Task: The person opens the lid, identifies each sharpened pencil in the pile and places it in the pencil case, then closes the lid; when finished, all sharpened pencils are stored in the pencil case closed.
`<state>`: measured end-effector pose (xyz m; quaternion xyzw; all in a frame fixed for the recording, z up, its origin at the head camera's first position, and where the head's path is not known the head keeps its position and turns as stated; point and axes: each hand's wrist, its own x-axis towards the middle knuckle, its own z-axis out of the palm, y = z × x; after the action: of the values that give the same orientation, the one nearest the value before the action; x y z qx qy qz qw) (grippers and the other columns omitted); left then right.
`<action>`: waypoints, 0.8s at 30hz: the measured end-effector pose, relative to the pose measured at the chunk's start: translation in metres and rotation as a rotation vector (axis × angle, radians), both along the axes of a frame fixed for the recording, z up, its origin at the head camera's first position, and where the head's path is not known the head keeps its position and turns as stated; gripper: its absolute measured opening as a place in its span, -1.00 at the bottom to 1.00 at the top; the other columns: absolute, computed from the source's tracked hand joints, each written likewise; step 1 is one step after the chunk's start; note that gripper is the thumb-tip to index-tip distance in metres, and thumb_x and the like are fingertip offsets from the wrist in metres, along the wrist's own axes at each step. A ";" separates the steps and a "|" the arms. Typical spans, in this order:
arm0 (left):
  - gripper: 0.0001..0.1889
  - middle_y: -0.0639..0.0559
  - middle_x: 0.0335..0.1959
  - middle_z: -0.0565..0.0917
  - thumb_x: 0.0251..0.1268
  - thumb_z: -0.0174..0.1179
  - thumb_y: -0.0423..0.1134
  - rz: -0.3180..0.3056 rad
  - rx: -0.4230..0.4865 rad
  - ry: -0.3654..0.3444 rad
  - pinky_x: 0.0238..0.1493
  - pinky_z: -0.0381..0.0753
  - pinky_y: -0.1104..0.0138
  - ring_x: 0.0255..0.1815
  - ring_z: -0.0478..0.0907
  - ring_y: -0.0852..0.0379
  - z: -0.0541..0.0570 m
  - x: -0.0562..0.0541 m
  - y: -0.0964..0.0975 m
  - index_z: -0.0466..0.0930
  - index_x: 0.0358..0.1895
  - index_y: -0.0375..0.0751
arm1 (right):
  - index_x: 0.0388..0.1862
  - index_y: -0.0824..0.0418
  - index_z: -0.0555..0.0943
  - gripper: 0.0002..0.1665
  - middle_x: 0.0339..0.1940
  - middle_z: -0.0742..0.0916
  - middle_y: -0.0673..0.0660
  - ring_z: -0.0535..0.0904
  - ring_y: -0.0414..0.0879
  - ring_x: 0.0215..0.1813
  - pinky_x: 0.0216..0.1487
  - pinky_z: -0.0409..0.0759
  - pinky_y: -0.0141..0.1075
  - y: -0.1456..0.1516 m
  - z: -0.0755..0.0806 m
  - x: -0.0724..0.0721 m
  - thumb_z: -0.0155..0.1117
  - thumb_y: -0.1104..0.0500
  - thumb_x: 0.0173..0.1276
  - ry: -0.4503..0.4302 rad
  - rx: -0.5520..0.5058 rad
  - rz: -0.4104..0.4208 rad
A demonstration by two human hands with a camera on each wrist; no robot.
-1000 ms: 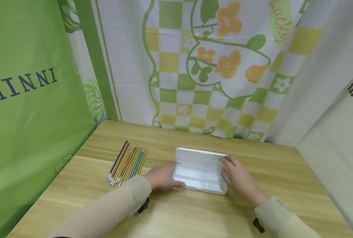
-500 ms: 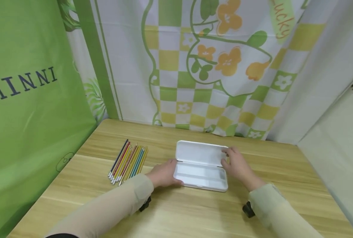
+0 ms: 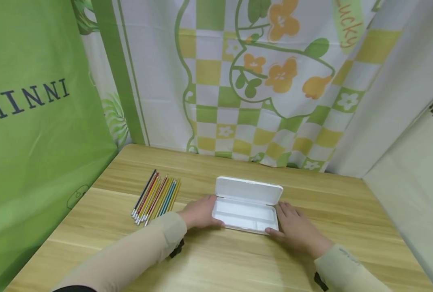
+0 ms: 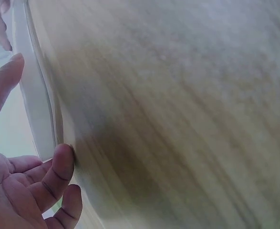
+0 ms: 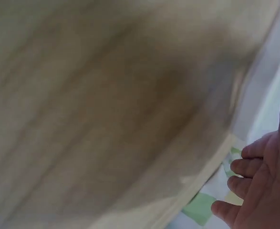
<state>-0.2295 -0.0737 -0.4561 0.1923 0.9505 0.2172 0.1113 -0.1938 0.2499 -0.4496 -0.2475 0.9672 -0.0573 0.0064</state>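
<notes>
A white pencil case (image 3: 234,210) lies on the table with its hinged lid (image 3: 248,191) raised at the back. Its tray shows bare compartments. At the left end, my left hand (image 3: 200,211) grips the case, thumb on the front edge and fingers round the side. My right hand (image 3: 296,226) holds the opposite end, its thumb at the front right corner. In the left wrist view, the curled fingers (image 4: 54,179) meet the case's corner. The right wrist view has the other hand's fingers (image 5: 247,167) beside the white side wall.
Several pencils (image 3: 157,198), in dark blue, red, yellow and teal, lie in a loose row to the left of the case. The wooden table (image 3: 231,263) ends at a patterned curtain (image 3: 260,121) behind. A green cloth (image 3: 37,162) hangs along the left side.
My right hand has let go of the lid and moved down to the right end of the case. The lid has tipped a little forward since half a second ago. My left hand stays put.
</notes>
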 end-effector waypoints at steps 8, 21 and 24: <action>-0.02 -0.23 0.32 0.52 0.09 0.51 0.21 -0.005 0.003 0.010 0.17 0.60 -0.03 0.20 0.57 -0.18 -0.001 0.000 -0.001 0.32 0.42 -0.35 | 0.49 0.63 0.22 -0.03 0.50 0.31 0.59 0.19 0.48 0.53 0.44 0.17 0.38 0.003 -0.009 0.002 0.11 -0.20 0.59 -0.001 0.007 0.024; -0.04 -0.24 0.33 0.52 0.09 0.53 0.16 0.005 0.032 0.009 0.21 0.58 -0.05 0.21 0.56 -0.20 0.002 0.003 -0.001 0.32 0.43 -0.34 | 0.46 0.66 0.24 -0.03 0.47 0.31 0.63 0.20 0.53 0.50 0.41 0.17 0.42 0.006 -0.009 -0.003 0.06 -0.22 0.60 0.022 0.024 0.087; -0.04 -0.23 0.35 0.51 0.10 0.53 0.15 0.009 0.038 0.000 0.25 0.55 -0.05 0.25 0.54 -0.20 0.001 0.004 0.000 0.32 0.44 -0.33 | 0.45 0.65 0.26 -0.04 0.47 0.33 0.62 0.21 0.51 0.50 0.42 0.20 0.39 0.006 -0.009 -0.002 0.05 -0.22 0.61 0.034 0.058 0.096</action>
<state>-0.2260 -0.0738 -0.4550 0.1901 0.9471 0.2355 0.1068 -0.1956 0.2558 -0.4586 -0.2942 0.9554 -0.0248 0.0000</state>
